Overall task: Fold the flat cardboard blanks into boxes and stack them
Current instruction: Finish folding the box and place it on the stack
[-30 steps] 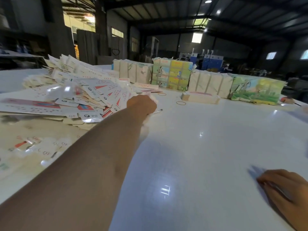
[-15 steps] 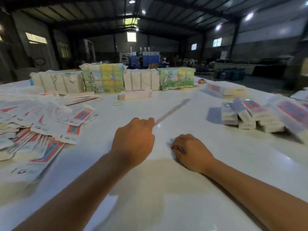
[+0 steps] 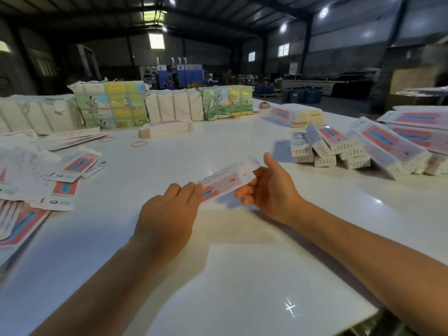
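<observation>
A flat cardboard blank (image 3: 226,180), white with red and blue print, is held just above the white table (image 3: 242,275) between both hands. My left hand (image 3: 167,219) pinches its near end. My right hand (image 3: 269,187) grips its far end, thumb up beside it and fingers curled underneath. A loose heap of flat blanks (image 3: 36,175) lies on the left of the table. Folded boxes (image 3: 339,146) are stacked in a leaning pile on the right, with longer boxes (image 3: 397,146) beside them.
Wrapped paper bundles (image 3: 111,105) stand in a row along the table's far side, with a small stack of blanks (image 3: 166,128) in front. Rubber bands (image 3: 139,143) lie near it. More boxes (image 3: 298,115) sit far right. The table's near edge (image 3: 339,328) is close.
My left hand drew one blank from the heap on the left and carried it to the middle. My right hand rose off the table and took the blank's far end. The view turned right.
</observation>
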`<act>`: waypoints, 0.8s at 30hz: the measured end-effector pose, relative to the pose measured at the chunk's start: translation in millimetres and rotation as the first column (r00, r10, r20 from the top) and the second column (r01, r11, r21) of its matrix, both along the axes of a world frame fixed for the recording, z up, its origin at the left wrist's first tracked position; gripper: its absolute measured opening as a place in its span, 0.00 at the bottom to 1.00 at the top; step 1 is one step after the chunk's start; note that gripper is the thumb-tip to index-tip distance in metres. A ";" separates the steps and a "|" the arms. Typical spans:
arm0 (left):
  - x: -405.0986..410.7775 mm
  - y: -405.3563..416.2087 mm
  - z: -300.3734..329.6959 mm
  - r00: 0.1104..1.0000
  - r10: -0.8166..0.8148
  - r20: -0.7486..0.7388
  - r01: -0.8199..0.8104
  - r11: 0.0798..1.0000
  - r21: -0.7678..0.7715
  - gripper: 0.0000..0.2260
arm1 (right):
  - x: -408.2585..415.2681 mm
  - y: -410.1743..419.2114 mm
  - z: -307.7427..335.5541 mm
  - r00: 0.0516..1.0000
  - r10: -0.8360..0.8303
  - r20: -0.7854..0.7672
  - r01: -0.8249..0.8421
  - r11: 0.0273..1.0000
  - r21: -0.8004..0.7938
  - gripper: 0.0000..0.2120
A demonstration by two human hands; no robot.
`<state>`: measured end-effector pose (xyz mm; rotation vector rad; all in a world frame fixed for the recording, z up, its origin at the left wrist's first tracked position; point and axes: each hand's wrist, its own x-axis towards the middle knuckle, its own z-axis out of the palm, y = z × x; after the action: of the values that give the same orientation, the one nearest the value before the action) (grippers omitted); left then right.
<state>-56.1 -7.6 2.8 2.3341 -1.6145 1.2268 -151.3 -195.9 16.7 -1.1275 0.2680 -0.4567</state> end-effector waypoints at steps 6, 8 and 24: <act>-0.5 -5.4 -5.3 0.997 0.028 -0.073 -0.029 0.999 -0.025 0.27 | -4.6 9.2 0.5 0.993 0.098 -0.069 -0.108 0.980 -0.168 0.10; -1.2 -5.6 -2.6 0.992 0.058 -0.110 -0.065 0.996 -0.055 0.32 | -4.7 8.4 0.6 0.987 0.155 -0.035 -0.158 0.970 -0.184 0.10; -3.3 2.0 15.0 0.935 0.154 -0.318 -0.209 0.967 -0.145 0.32 | -10.0 19.0 -6.3 0.899 -0.349 0.264 0.421 0.523 -0.741 0.09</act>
<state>-59.4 -5.7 17.8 2.4530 -1.1667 0.9293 -161.4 -176.9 10.4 -1.9350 0.2475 -1.1006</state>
